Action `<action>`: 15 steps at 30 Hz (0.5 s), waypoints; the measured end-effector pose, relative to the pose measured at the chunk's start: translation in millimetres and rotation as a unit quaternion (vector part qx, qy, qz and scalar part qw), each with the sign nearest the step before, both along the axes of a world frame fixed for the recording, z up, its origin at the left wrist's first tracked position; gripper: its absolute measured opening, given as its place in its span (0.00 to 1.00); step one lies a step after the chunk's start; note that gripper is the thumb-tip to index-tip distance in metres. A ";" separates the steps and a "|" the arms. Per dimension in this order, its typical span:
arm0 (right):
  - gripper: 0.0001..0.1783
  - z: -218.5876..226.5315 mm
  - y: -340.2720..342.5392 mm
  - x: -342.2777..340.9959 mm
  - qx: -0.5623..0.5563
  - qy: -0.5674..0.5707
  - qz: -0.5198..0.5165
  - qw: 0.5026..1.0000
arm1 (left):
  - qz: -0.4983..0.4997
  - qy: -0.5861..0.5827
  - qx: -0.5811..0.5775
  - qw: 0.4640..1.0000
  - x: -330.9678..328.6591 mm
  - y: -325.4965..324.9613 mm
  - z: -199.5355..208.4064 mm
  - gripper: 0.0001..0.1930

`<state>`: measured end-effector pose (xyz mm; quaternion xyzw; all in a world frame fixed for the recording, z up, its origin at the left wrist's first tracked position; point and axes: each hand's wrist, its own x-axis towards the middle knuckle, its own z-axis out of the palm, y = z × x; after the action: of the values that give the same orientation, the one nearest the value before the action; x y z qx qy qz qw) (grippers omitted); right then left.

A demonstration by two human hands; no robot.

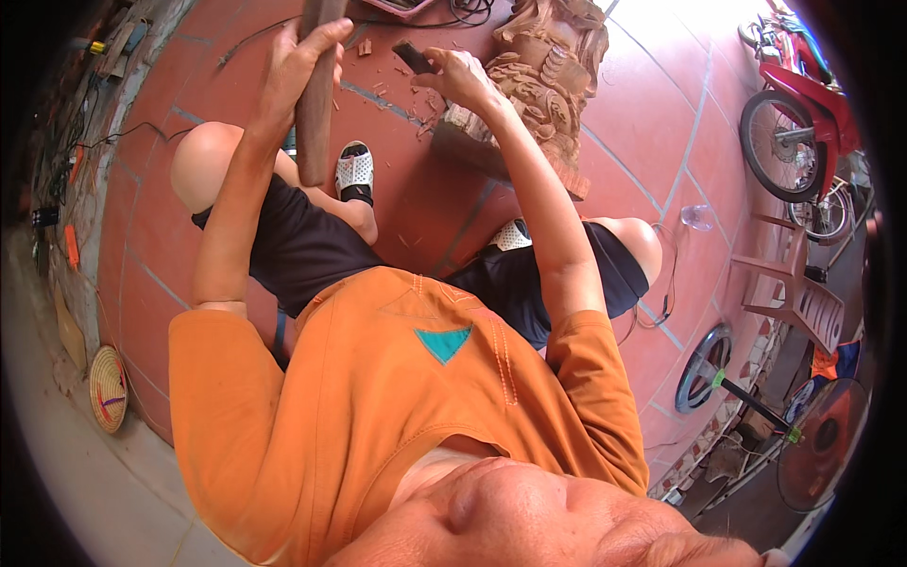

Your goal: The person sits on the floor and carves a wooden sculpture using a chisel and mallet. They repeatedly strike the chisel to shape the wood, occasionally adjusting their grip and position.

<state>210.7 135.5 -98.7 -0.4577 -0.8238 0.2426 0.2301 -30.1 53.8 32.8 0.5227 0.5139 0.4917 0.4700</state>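
Up at the top left, my left hand [300, 71] is closed around a long, flat-sided brown wooden bar [314, 132], whose lower end hangs above my foot; its upper end is cut off by the view's edge. To the right, my right hand [460, 77] pinches a short dark piece [412, 57], perhaps of wood or a tool's end; its kind does not show. Right beside that hand stands a carved wooden figure [553, 80] with deep folds and swirls, on a rough wooden base [472, 137]. My right forearm passes in front of part of it.
Wood shavings [383, 90] lie scattered on the red tile floor [425, 217]. A tray-like container and black cable [463, 11] are at the top. On the right are a red motorbike [803, 123], a plastic chair [794, 283] and a standing fan [817, 444]. A woven hat [109, 387] rests at left.
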 end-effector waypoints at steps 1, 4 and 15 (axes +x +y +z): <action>0.23 -0.7 -0.6 -0.4 0.002 0.007 0.000 1.000 | 0.035 -0.019 0.017 0.999 3.9 2.1 -1.1 0.19; 0.25 -3.0 -0.5 -2.8 0.004 0.013 0.002 1.000 | 0.063 0.038 -0.035 0.997 9.7 -3.4 -34.4 0.21; 0.24 2.4 -1.0 2.5 -0.026 0.007 0.011 1.000 | -0.044 -0.051 -0.094 0.993 -2.4 -0.9 -27.7 0.22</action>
<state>213.2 134.5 -96.3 -0.4528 -0.8207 0.2694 0.2211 -32.5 52.8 5.1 0.4725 0.5099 0.4459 0.5639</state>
